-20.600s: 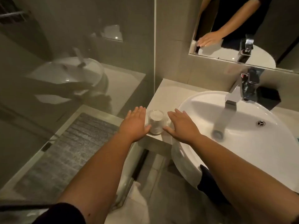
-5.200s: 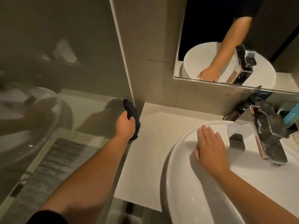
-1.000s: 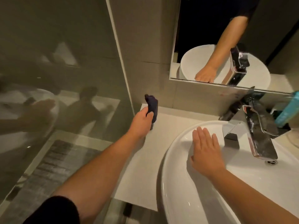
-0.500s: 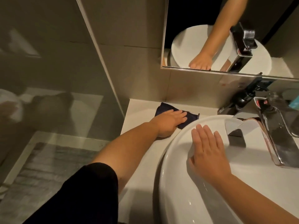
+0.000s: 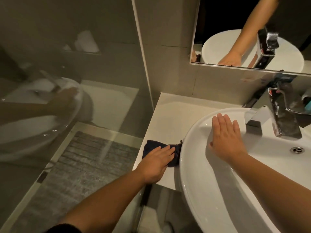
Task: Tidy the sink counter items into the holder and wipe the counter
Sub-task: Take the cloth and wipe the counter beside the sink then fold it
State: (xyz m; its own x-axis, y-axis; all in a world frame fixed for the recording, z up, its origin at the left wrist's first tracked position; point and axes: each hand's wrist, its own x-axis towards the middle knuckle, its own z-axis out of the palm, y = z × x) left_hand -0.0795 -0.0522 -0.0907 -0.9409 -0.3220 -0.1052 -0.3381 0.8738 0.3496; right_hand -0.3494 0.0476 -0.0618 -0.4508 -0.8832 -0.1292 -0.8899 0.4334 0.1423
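Note:
A dark blue cloth (image 5: 150, 146) lies flat on the white counter (image 5: 170, 115) near its front edge, beside the basin. My left hand (image 5: 155, 163) presses palm-down on the cloth, fingers together and pointing right. Flat on the left inner rim of the white basin (image 5: 202, 190) rests my right hand (image 5: 225, 140), fingers extended, holding nothing. The holder is not clearly visible; only a teal item (image 5: 308, 103) shows at the right edge behind the tap.
A chrome tap (image 5: 276, 120) stands at the basin's back right, with the drain (image 5: 297, 150) in front of it. A mirror (image 5: 252, 31) hangs above. A glass shower panel (image 5: 67, 81) borders the counter's left side, with a grey mat (image 5: 84, 165) below.
My left hand has slid the cloth from the counter's back edge toward the front edge. Earlier it held the cloth bunched in the air. My right hand stayed on the basin.

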